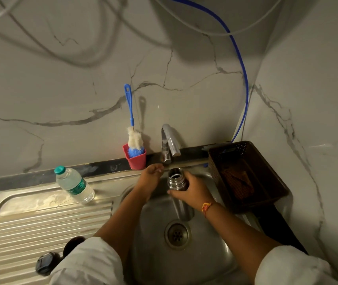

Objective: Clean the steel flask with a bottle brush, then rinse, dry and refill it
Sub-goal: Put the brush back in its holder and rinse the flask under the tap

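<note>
My right hand (190, 189) grips the steel flask (176, 179) near its threaded neck and holds it upright over the sink bowl (209, 243), mouth open, just under the tap spout (171, 144). My left hand (150, 175) reaches toward the tap's base with its fingers loosely bent, holding nothing. The bottle brush (132, 124) with a blue handle stands in a red cup (136, 158) against the wall, left of the tap.
A plastic water bottle (74, 185) with a green cap stands on the drainboard (40, 227). Two dark lids (44, 262) lie near its front. A brown basket (246, 173) holding a cloth sits right of the sink. A blue hose (244, 83) runs down the wall.
</note>
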Motion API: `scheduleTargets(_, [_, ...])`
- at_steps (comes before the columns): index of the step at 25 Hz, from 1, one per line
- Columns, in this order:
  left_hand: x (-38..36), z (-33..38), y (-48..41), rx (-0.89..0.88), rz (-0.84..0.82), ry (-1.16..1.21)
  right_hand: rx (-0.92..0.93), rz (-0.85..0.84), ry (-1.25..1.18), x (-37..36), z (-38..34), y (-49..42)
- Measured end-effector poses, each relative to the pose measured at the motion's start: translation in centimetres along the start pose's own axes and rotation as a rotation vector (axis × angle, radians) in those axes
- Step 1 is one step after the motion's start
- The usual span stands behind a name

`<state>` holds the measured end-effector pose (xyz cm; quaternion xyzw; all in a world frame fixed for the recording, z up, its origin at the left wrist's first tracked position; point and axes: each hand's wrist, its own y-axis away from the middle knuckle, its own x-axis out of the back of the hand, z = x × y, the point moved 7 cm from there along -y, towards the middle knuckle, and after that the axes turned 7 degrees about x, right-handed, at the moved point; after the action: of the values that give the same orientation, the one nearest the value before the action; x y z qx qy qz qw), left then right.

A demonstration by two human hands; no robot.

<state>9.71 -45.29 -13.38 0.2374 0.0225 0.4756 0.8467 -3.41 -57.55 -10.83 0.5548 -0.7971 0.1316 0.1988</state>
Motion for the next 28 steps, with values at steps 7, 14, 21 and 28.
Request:
scheduleTargets(7, [0.0,-3.5,8.8,0.126,-0.111,-0.058,-0.263,-0.011,-0.252,-2.0,1.0,2.5])
scheduleTargets(14, [1.0,-5.5,13.7,0.241,-0.301,0.028,-0.829,-0.105,-0.748,-8.2,4.5,6.4])
scheduleTargets(21, [2.1,-4.0,14.6,0.155,-0.231,0.161,-0.956,-0.004,-0.982,-9.8,5.0,7.3])
scheduleTargets(28, [2.0,-1.6,15.2,0.129,-0.219,0.276,-0.947,-0.032,-1.125,-9.1,2.0,6.5])
